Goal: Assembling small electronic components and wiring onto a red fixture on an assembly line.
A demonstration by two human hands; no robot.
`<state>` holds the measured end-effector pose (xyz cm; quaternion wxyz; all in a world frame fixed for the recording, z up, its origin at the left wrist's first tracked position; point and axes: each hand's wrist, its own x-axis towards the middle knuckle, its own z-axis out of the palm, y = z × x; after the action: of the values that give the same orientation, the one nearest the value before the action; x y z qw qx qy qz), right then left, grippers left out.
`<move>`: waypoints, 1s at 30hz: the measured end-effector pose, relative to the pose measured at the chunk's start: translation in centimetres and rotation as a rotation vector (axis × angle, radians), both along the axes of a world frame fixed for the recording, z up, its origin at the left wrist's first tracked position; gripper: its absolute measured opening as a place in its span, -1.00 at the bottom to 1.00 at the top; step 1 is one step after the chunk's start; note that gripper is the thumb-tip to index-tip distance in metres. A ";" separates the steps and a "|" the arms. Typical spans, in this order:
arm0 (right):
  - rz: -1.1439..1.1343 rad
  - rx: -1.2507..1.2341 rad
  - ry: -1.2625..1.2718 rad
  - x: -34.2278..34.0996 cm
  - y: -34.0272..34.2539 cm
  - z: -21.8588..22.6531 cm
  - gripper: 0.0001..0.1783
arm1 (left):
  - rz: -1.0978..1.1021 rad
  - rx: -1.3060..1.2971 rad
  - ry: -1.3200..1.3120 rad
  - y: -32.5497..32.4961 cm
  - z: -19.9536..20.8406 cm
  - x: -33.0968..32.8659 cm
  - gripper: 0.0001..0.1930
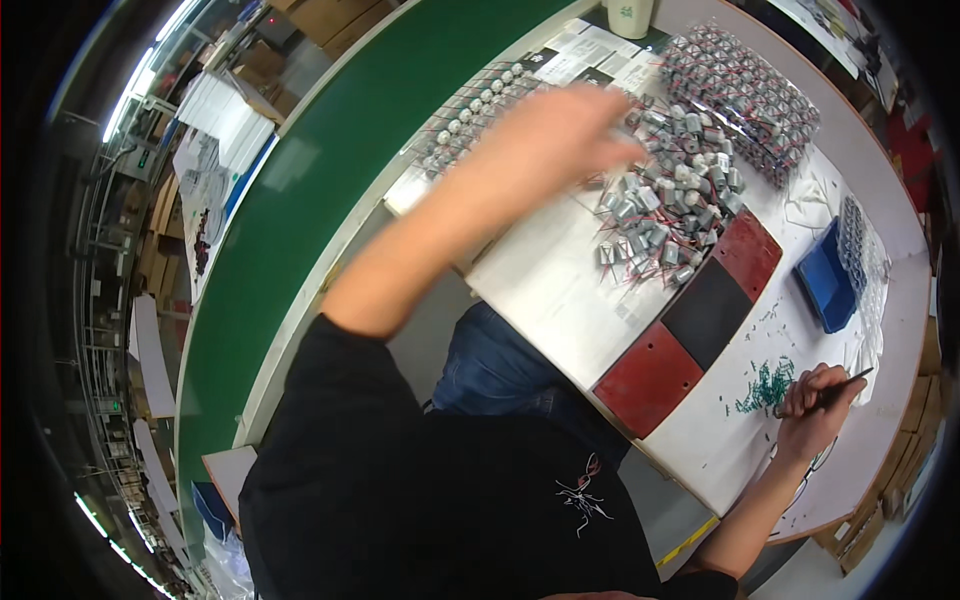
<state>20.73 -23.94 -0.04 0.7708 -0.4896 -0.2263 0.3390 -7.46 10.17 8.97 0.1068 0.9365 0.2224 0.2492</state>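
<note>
My left hand [575,130] is smeared by motion above the far side of the white table, beside a heap of small silver motors [665,190] with red wires. Whether its fingers hold anything does not show. Rows of similar motors [487,105] stand just beyond my left forearm. On the right, my right hand [812,405] is closed round a slim dark pen-like tool [845,385]; its exact kind is unclear. Beside that hand lies a scatter of small green pieces [768,388]. Between the heap and the green pieces rests a red board with a black middle [645,378].
A clear tray packed with motors [745,95] sits at the far right, with a blue bin [825,280] and clear plastic [858,245] nearer. A pale cup [630,15] stands at the back. Along the left runs a green conveyor belt [265,240]; a raised pale edge borders the table's right.
</note>
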 end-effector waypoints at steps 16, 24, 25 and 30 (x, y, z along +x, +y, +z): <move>-0.165 -0.102 0.018 0.4 0.6 -1.1 -0.33 | 0.560 0.029 0.306 7.4 -5.4 -16.1 -0.50; -0.140 -0.085 -0.005 0.6 0.3 -1.0 -0.34 | 0.623 -0.087 0.255 6.9 -4.3 -16.1 -0.57; -0.131 -0.080 -0.009 0.6 0.3 -1.0 -0.34 | 0.644 -0.130 0.243 7.0 -4.3 -16.1 -0.59; -0.157 -0.086 -0.012 0.1 0.6 -0.7 -0.32 | 0.689 -0.243 0.181 8.1 -4.7 -16.3 -0.66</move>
<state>20.81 -23.32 -0.79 0.7721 -0.5404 -0.1768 0.2839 -23.72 18.25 4.22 0.1071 0.8056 0.5608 0.1584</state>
